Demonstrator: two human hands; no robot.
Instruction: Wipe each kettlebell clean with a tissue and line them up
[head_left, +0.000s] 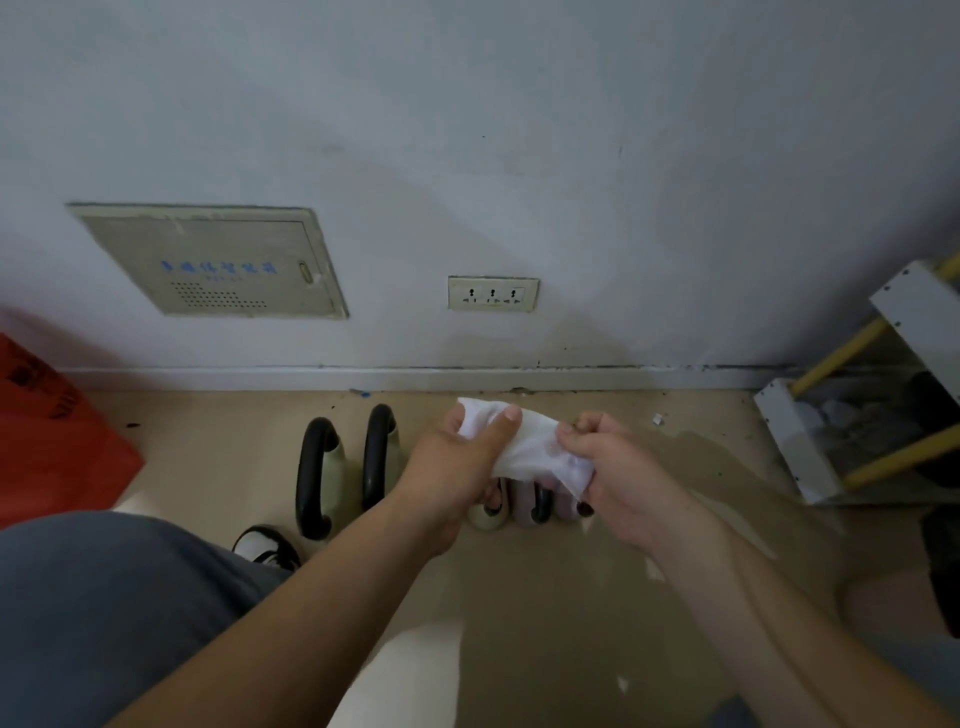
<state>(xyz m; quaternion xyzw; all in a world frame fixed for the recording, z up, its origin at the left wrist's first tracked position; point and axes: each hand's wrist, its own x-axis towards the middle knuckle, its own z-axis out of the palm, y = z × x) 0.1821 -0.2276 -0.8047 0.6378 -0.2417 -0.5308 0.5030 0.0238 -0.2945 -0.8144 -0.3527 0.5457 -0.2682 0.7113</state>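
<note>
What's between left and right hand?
Head view: the white tissue spans from left hand to right hand, both pinching it.

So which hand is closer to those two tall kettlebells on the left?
Left. The left hand is just right of the tall kettlebells, gripping the tissue; the right hand pinches the tissue's other end, farther right.

White tissue (530, 449), crumpled, stretched out in mid-air over a pinkish kettlebell (524, 506) and a small cream kettlebell (485, 517), both half hidden. Left of them, two larger cream kettlebells (311, 467) (376, 457), black handles up, side by side on the floor
</note>
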